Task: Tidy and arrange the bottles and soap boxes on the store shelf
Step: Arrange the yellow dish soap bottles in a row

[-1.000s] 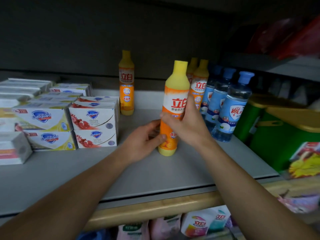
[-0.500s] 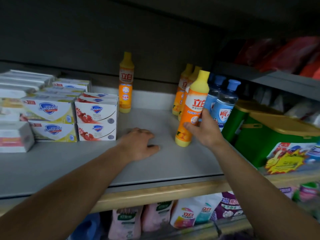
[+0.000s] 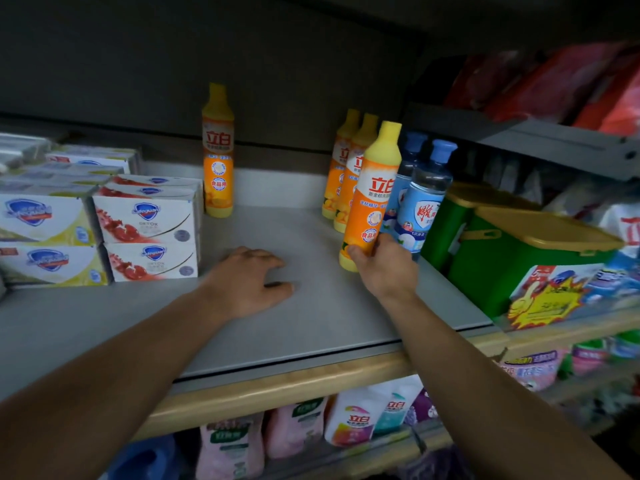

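My right hand (image 3: 384,268) grips the lower part of an orange bottle with a yellow cap (image 3: 372,195), which leans a little to the right at the front of a row of two like bottles (image 3: 349,168). Blue-capped clear bottles (image 3: 427,192) stand just right of it. My left hand (image 3: 247,280) rests palm down on the grey shelf (image 3: 311,323), fingers spread, holding nothing. Another orange bottle (image 3: 217,150) stands alone at the back. White soap boxes (image 3: 145,226) are stacked in rows on the left.
A green bin with a yellow lid (image 3: 519,251) sits right of the bottles. Red packets (image 3: 571,81) lie on the upper right shelf. Refill pouches (image 3: 353,420) hang under the wooden shelf edge (image 3: 294,386).
My left hand let go of the orange bottle and dropped flat onto the shelf. My right hand carried the bottle right, to the front of the orange row.
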Demonstrator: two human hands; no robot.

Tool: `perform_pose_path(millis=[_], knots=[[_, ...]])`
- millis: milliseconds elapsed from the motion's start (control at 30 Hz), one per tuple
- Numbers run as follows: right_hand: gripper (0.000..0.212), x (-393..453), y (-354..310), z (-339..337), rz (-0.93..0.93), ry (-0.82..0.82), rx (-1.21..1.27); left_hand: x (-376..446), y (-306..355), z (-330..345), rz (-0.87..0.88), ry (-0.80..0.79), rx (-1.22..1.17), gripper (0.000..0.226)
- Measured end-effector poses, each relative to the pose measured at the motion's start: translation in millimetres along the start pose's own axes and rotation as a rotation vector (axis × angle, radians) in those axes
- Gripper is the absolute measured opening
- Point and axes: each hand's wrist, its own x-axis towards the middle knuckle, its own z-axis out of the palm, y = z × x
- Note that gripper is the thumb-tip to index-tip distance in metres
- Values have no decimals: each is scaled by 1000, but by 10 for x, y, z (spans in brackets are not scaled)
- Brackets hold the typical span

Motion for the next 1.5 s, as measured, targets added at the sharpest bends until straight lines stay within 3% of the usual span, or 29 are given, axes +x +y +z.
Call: perform_pose_path(millis=[267,533,800,1067,1333,1500], knots=[[53,216,4,120,40,13,-39,-33,40,-26,5,36,23,101],[51,325,-28,243,110,37,-41,-36,34,-14,-1,29,24,74],[47,407,-4,309,149,50,-39,-1,8,2,2,25,-3,74],[48,468,2,339,172,50,-18,9,-18,16,12,42,2,94],[47,329,17,203,140,50,48,8,-7,17,-24,28,-26,83],[37,127,-34,59,-27,-70,130,-37,11,-25,-41,-14,-39,74]])
